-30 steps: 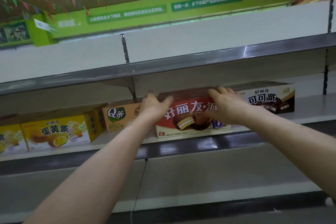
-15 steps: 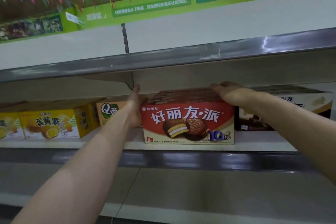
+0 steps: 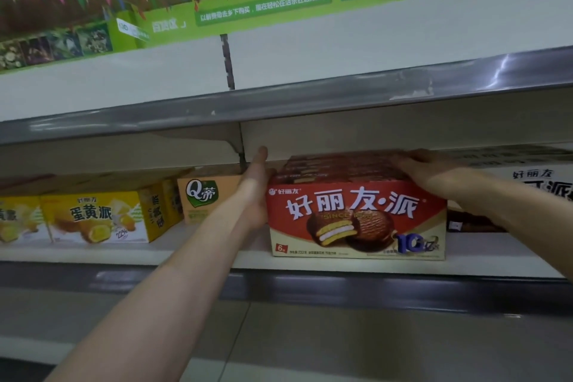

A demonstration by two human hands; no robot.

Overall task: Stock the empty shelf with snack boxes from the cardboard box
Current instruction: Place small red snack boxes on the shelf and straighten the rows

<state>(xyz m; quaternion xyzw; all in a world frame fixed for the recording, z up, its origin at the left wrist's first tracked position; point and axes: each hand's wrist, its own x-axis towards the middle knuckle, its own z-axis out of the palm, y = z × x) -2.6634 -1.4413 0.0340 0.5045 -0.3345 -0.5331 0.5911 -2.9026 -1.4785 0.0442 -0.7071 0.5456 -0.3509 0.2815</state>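
Box of chocolate pies (image 3: 356,220), red, upright on shelf (image 3: 201,254), at 3 o'clock of orange box (image 3: 206,201). Left hand (image 3: 256,192) flat, fingers straight, pressed against its 9 o'clock side. Right hand (image 3: 428,166) spread, resting on its top at 2 o'clock.
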